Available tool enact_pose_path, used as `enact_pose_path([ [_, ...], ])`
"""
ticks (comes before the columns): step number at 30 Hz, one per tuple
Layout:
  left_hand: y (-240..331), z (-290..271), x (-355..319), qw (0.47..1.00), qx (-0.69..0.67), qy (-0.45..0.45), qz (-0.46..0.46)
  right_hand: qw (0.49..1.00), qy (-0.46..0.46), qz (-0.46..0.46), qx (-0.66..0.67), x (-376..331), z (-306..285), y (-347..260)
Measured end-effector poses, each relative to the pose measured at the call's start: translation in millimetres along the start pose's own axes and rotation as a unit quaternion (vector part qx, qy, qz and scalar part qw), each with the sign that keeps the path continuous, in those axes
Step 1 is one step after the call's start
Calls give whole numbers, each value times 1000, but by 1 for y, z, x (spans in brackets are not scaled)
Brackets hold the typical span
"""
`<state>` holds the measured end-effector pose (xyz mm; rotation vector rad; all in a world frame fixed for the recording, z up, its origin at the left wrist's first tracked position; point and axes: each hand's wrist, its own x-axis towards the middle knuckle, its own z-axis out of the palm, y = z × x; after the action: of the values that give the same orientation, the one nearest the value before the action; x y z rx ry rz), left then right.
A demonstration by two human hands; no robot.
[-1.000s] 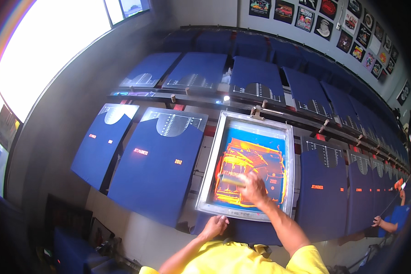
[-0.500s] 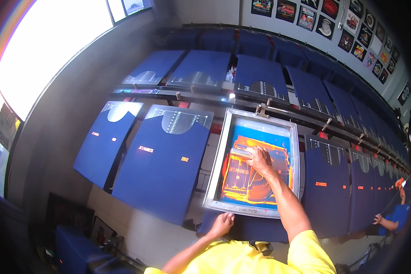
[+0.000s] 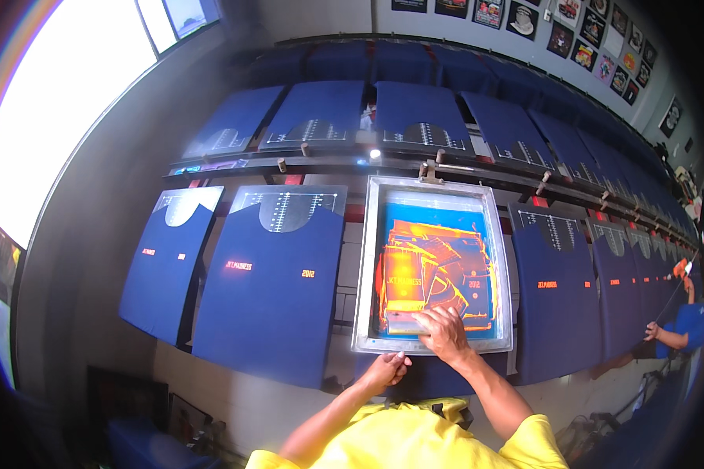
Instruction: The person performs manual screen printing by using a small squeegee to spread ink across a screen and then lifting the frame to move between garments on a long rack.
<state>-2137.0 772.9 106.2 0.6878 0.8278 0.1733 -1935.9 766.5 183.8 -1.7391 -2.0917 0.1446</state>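
Note:
A metal-framed printing screen (image 3: 362, 273) lies over a navy shirt (image 3: 414, 383) on a board in front of me. Orange ink (image 3: 405, 270) is smeared across its blue mesh in streaks and patches. My right hand (image 3: 444, 332) is closed around a squeegee (image 3: 404, 322), pressed to the mesh near the screen's close end. The fingers cover part of the squeegee. My left hand (image 3: 385, 373) is curled closed just below the screen's near edge, by its left corner; whatever its fingers may hold is hidden.
Navy shirts with small orange prints (image 3: 270, 313) lie on boards to left and right. A dark rail (image 3: 321, 166) with pegs runs behind the screen, and more shirt-covered boards (image 3: 317, 109) stand beyond. At far right, another person (image 3: 684, 328) holds an orange tool (image 3: 682, 268).
My right hand has drawn the squeegee from the mesh's upper part toward me, to the near end. My left hand stays low by the screen's near edge. The view has shifted slightly.

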Motion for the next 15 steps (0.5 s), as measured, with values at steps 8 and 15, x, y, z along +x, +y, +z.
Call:
enact_pose_path([
  [8,63,-1,-64,714,504,265,407,999,11,6,30,-19,10,-10],
  [15,94,-33,17,606,641,156,444,998,54,9,-12,24,38,28],
])
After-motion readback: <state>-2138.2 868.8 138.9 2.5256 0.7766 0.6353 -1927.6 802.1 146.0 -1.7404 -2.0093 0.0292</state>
